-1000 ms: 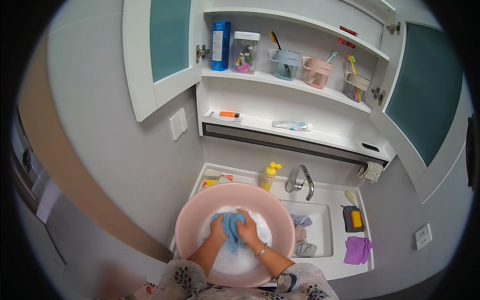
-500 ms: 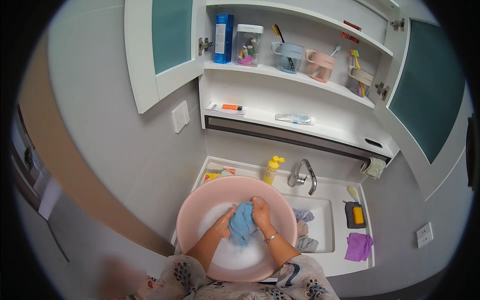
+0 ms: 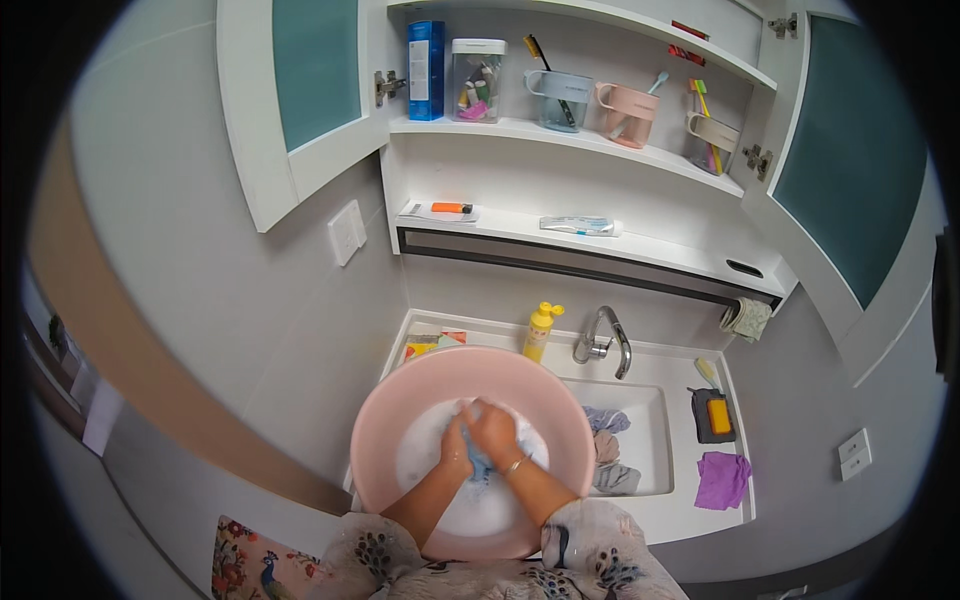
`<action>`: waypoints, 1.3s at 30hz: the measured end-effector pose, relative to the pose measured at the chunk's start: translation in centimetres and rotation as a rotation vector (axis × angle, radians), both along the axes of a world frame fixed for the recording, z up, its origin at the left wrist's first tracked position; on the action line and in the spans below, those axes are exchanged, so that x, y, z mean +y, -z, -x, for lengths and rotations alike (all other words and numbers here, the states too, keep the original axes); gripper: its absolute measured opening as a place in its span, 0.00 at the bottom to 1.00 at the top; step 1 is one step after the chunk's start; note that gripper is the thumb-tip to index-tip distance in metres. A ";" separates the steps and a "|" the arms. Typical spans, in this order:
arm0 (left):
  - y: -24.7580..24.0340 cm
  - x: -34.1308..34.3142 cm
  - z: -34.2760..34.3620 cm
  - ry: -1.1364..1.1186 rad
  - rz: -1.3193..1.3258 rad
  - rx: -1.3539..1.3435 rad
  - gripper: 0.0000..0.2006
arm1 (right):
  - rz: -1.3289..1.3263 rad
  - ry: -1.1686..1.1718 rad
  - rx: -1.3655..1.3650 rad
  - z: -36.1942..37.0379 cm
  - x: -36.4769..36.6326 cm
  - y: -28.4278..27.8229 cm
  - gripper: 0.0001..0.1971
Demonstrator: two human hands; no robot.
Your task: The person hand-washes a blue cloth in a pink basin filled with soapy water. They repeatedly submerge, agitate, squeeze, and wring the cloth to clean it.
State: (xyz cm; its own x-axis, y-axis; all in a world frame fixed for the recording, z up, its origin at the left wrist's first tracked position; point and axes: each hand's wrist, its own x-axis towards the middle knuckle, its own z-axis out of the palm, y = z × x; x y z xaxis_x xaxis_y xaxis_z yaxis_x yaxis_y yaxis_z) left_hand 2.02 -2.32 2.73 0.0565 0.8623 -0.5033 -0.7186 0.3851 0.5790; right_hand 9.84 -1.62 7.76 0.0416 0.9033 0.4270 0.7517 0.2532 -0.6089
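A large pink basin point(image 3: 375, 440) of white suds stands in front of me, partly over the sink. Inside it, my left hand point(image 3: 457, 447) and my right hand point(image 3: 491, 434) are pressed together around a wet light-blue cloth point(image 3: 481, 470). The right hand lies over the left and is slightly blurred. Much of the cloth is hidden beneath the hands, and its lower part hangs toward the suds. A bracelet sits on my right wrist.
Right of the basin, the white sink point(image 3: 652, 440) holds crumpled clothes point(image 3: 612, 478) under a chrome faucet point(image 3: 624, 350). A yellow bottle point(image 3: 540, 332) stands behind the basin. On the right counter lie a brush point(image 3: 707, 373), a yellow soap bar point(image 3: 719, 416) and a purple cloth point(image 3: 722, 481). Open cabinet doors point(image 3: 230, 120) hang above.
My hands have come together over the blue cloth, which was spread between them before and is now mostly covered. The view has shifted slightly, and a floral fabric shows at lower left.
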 end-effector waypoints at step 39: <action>-0.7 1.7 1.4 0.257 0.051 -0.049 0.18 | 0.160 0.061 0.256 -3.2 4.1 5.5 0.16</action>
